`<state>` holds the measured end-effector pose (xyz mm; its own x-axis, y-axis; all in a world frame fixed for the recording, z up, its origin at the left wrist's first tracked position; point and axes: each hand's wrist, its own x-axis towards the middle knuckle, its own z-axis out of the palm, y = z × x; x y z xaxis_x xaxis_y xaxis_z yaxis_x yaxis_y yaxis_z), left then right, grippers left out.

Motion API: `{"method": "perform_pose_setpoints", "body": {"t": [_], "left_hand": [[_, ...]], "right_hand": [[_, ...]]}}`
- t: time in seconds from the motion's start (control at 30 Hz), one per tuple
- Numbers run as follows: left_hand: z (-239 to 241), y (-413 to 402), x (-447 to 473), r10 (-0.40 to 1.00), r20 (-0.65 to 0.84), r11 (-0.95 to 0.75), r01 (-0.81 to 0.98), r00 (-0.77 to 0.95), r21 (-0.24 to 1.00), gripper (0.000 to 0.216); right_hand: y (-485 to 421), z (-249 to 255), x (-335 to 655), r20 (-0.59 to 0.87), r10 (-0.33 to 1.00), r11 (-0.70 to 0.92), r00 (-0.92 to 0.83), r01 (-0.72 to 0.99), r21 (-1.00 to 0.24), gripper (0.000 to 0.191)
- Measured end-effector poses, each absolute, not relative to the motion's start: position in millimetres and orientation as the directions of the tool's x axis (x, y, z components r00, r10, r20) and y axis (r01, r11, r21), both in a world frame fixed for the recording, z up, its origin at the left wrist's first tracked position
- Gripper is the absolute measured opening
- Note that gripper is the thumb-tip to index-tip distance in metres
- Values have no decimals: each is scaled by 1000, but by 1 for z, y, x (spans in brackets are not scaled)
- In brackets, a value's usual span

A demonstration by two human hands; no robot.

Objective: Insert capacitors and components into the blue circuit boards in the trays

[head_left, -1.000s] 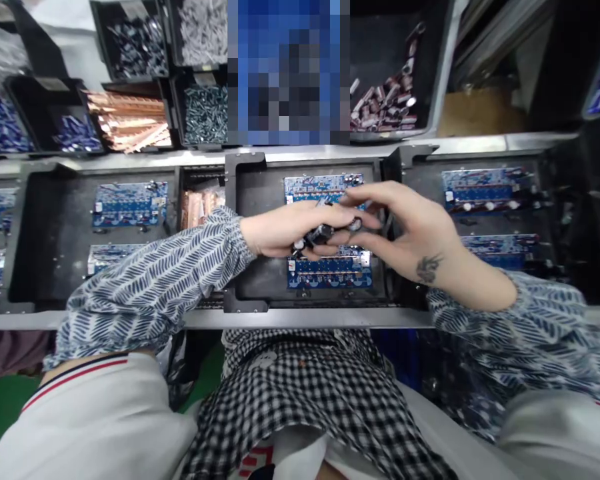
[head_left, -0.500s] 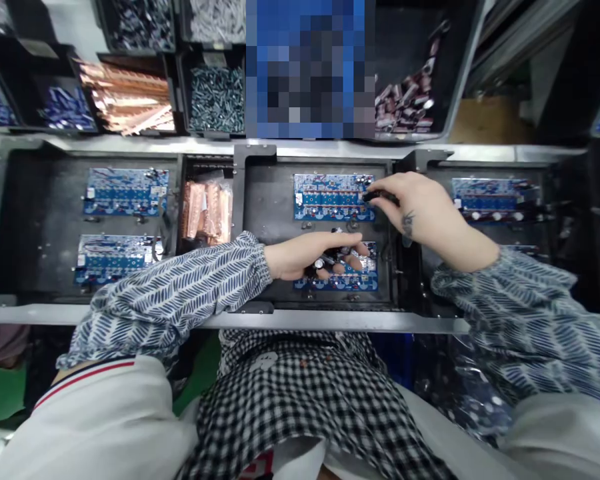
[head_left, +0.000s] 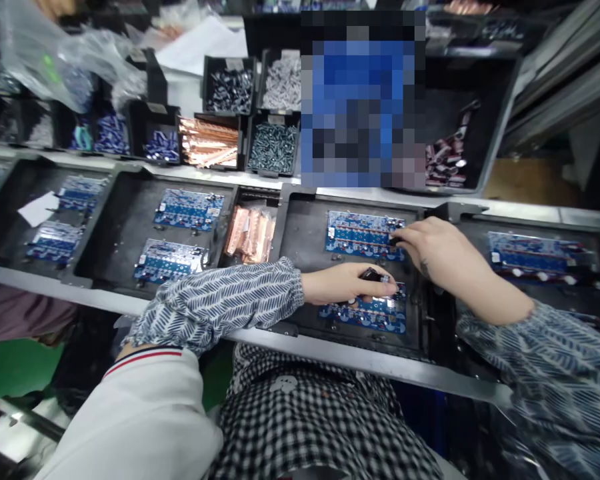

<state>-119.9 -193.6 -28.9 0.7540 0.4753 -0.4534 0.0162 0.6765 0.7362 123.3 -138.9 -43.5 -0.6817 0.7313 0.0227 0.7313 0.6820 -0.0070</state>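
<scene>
The left hand curls its fingers around small dark cylindrical parts, holding them just above the near blue circuit board; how many parts it holds is hidden inside the fist. The right hand presses its fingertips onto the right end of the far blue circuit board; whether they pinch anything I cannot tell, as the knuckles cover them. Both boards lie in a black tray. Just left sits a bundle of copper strips. Behind, a mosaic blur hides one bin; the sleeves run out of frame.
</scene>
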Motion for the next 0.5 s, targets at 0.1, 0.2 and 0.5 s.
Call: {"method": "perform_pose_setpoints", "body": {"t": [0.1, 0.2, 0.5], "left_hand": [[-33, -196, -119, 515, -415, 637, -12, 751, 770, 42], [-32, -201, -117, 527, -397, 637, -40, 752, 770, 39], [35, -79, -211, 971, -203, 226, -202, 126, 953, 16]], "right_hand": [[-145, -45, 119, 21, 744, 668, -668, 744, 21, 34], [-158, -36, 112, 118, 780, 622, -614, 781, -49, 38], [-180, 6, 115, 312, 809, 576, -499, 780, -244, 30]]}}
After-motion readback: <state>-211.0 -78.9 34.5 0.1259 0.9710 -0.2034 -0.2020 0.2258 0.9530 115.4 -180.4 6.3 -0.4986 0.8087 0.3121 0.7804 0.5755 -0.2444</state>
